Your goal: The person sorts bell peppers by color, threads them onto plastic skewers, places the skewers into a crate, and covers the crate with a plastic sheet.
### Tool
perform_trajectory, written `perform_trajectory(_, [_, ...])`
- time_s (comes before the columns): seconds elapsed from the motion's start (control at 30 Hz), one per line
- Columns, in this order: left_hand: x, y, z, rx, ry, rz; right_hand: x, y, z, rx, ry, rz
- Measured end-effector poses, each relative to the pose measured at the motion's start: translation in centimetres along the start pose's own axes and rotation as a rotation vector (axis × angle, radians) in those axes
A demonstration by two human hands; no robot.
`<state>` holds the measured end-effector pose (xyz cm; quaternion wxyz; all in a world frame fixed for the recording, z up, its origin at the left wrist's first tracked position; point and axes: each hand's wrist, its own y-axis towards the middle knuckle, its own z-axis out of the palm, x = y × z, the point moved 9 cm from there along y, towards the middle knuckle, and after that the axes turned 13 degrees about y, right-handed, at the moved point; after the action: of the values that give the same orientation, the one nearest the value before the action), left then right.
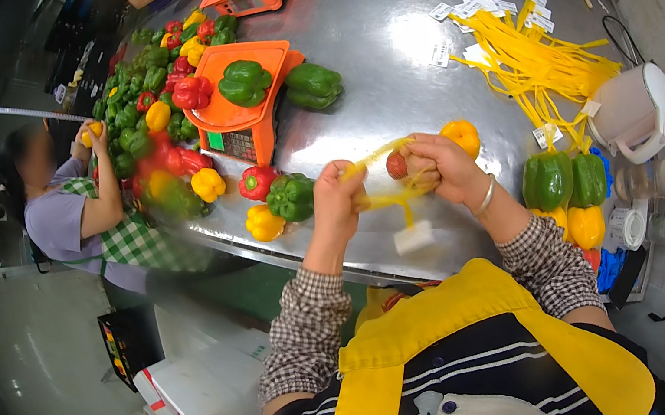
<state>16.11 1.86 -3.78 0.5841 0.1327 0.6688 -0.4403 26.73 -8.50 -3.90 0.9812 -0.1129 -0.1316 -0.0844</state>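
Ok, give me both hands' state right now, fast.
Left hand: closed, pinching the yellow net bag.
Right hand: closed on the net bag holding a red pepper.

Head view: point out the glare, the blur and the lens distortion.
Head view: overhead light glares white off the steel table; the heap of peppers near the co-worker is smeared by blur, while the left hand and right hand pulling the yellow net stay fairly sharp; the fisheye bends the table edge and leaves a black rim at the corners.
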Motion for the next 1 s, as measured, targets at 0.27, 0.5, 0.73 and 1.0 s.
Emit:
perform_trajectory(0.27, [-2.4, 11.2, -5.0, -0.332, -0.344, 0.146, 6.4, 13.0, -1.4, -0.365, -0.548, -0.157])
perform_trajectory(0.5, [-0.4, 20.5, -8.6, -0.386, -0.378, -0.050, 10.1, 25.8, -3.5, -0.500, -1.354, -0.496])
perform_trajectory(0.73, [2.4, 22.9, -9.9, -0.257, -0.434, -0.152, 7.3, 28.5, -2.0, -0.242, -1.601, 0.049])
perform_trajectory(1.0, [2.4, 12.7, -0.4, -0.269, -0.301, 0.059, 10.3, 13.9, -4.6, -0.342, -1.490, -0.115])
